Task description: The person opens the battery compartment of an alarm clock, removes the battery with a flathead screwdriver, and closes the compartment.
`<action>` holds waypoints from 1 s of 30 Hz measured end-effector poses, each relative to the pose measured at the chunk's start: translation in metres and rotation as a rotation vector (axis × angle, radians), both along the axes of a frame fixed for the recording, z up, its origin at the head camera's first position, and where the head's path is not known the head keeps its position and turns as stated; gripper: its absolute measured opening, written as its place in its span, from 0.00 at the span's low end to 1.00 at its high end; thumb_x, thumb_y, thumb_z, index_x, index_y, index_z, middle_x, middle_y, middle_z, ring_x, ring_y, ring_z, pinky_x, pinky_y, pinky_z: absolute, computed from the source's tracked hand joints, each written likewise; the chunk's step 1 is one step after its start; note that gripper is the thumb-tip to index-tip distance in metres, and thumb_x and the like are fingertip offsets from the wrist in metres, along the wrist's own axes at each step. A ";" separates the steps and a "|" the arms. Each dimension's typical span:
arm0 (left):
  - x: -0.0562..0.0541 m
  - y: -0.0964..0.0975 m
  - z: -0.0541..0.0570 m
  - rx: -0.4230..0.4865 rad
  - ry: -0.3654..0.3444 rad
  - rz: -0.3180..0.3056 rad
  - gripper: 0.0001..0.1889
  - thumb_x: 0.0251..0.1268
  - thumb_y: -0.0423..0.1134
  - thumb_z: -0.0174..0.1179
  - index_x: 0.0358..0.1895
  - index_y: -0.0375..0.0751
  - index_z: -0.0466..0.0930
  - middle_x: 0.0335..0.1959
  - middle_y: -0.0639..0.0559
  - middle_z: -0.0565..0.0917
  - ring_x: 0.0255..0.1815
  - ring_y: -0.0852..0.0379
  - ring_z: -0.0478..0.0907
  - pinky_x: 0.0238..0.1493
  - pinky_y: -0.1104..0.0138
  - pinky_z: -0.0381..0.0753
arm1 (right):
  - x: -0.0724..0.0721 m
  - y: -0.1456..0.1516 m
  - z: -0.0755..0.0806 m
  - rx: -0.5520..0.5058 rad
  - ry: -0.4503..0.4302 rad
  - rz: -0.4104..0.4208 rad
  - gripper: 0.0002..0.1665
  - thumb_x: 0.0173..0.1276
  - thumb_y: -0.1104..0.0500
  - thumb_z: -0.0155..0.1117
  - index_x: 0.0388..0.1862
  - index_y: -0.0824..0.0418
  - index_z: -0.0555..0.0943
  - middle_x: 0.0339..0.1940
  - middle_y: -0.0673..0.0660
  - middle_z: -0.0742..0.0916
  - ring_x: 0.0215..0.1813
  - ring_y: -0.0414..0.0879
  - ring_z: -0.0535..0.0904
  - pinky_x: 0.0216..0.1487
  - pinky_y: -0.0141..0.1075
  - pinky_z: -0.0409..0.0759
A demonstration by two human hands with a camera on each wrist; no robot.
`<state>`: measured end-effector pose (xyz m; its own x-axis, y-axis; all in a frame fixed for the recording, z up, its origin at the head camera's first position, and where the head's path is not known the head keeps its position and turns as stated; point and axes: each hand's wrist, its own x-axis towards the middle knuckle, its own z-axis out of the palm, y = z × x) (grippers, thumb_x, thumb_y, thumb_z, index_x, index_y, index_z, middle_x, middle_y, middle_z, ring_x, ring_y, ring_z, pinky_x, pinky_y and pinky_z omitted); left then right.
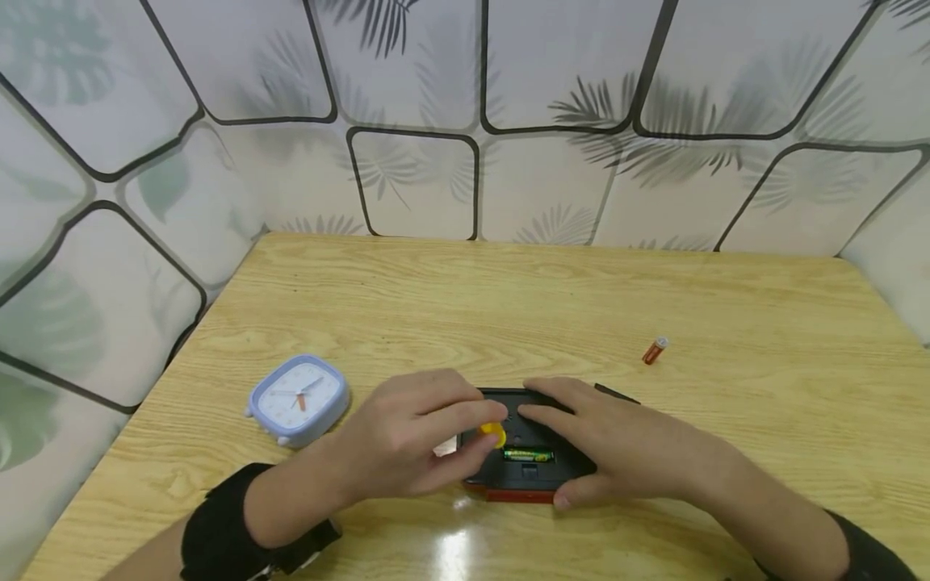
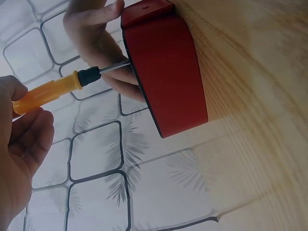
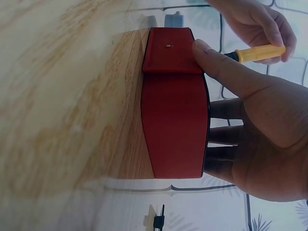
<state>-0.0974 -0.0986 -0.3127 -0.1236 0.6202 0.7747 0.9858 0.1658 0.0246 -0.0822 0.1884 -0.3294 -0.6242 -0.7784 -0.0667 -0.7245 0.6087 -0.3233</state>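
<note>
A red device with a black back (image 1: 496, 401) lies back-up on the table, a green battery (image 1: 529, 456) in its open recess. My left hand (image 1: 429, 432) pinches the yellow handle of a screwdriver (image 2: 50, 94) between thumb and fingers. Its shaft points down to the black back; the tip is hidden in the left wrist view. The right hand (image 1: 617, 444) rests across the device's right part, fingers spread on the back and thumb at the near edge. In the right wrist view the red side (image 3: 175, 120) faces the camera, with a small screw hole in the raised part.
A blue alarm clock (image 1: 301, 399) stands on the left of the wooden table (image 1: 450, 315). A red battery (image 1: 655, 351) lies farther back on the right. Partly hidden behind the right hand is a flat black piece (image 1: 616, 393). A patterned wall rises behind the table.
</note>
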 end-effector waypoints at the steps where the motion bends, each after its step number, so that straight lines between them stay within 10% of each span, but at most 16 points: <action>1: 0.000 -0.001 0.001 -0.004 -0.002 0.003 0.10 0.76 0.37 0.59 0.44 0.38 0.89 0.33 0.53 0.86 0.29 0.63 0.81 0.33 0.78 0.82 | 0.000 0.000 0.000 0.000 0.000 0.001 0.52 0.66 0.29 0.71 0.81 0.53 0.70 0.84 0.58 0.68 0.78 0.56 0.72 0.69 0.56 0.80; 30: -0.004 -0.011 0.006 -0.065 -0.066 0.061 0.06 0.69 0.37 0.56 0.38 0.42 0.83 0.30 0.56 0.86 0.25 0.64 0.80 0.29 0.73 0.82 | -0.001 -0.004 0.003 0.019 -0.081 -0.046 0.52 0.65 0.28 0.71 0.81 0.51 0.70 0.85 0.57 0.66 0.79 0.56 0.70 0.70 0.57 0.79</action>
